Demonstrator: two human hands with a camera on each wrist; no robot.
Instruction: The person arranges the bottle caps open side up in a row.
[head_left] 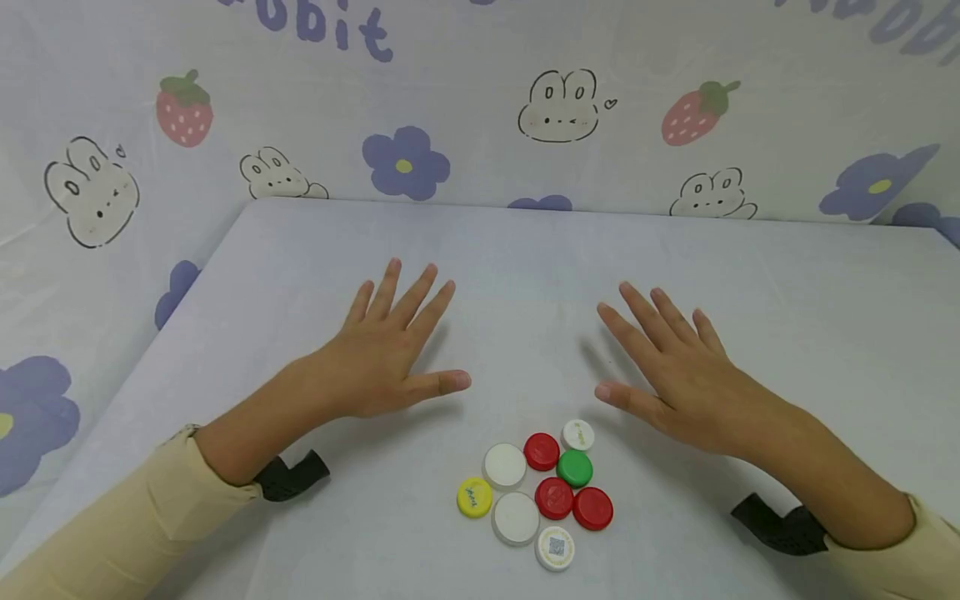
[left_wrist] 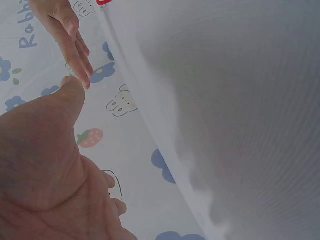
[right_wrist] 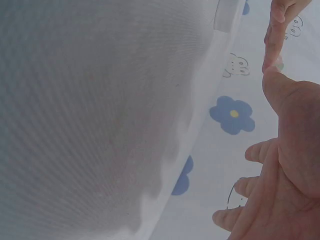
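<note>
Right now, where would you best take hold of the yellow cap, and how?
Probably pinch the yellow cap by its round rim, at the far and near edges, the left hand coming from the left: it lies flat, leftmost, with two white caps close on its right.

Pale beige on show: left sleeve (head_left: 142,521) at eight o'clock, softly creased, and its match, the right sleeve (head_left: 903,560), at four! Poking out beneath, bent and matte: left black strip (head_left: 292,478) and right black strip (head_left: 783,527).
</note>
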